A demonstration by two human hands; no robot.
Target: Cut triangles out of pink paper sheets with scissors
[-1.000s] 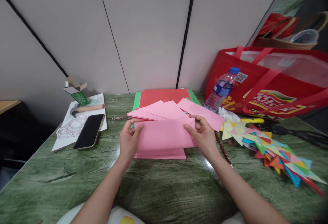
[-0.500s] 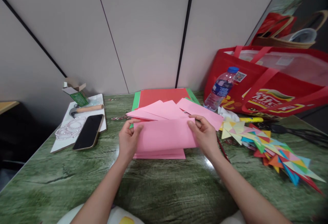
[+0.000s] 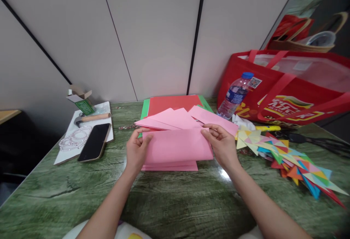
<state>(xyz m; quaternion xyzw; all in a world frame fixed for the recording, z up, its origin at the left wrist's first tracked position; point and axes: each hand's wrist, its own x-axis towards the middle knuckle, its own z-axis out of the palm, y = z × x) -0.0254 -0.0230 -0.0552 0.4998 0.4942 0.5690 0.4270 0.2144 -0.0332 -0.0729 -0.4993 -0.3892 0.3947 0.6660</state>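
Note:
A pink sheet of paper [image 3: 177, 145], which looks folded along its lower edge, is stretched between my two hands above the table. My left hand [image 3: 136, 149] pinches its upper left corner between thumb and fingers. At the upper right corner, my right hand [image 3: 222, 144] grips it the same way. Under it, more pink paper [image 3: 169, 167] lies on the table. Several pink folded pieces [image 3: 180, 118] fan out just behind, on top of a red sheet [image 3: 172, 103] and green sheets [image 3: 146, 107].
At left, a phone [image 3: 95, 142], a bead string [image 3: 75, 138], a wooden-handled tool [image 3: 94, 118] and a small green box [image 3: 84, 104] rest on a white board [image 3: 65, 151]. At right are a bottle [image 3: 235, 96], a red bag [image 3: 273, 85] and colourful folded paper [image 3: 298, 162].
My right hand has shifted slightly to the right along the pink sheet's top edge. My left hand keeps its pinch almost in place.

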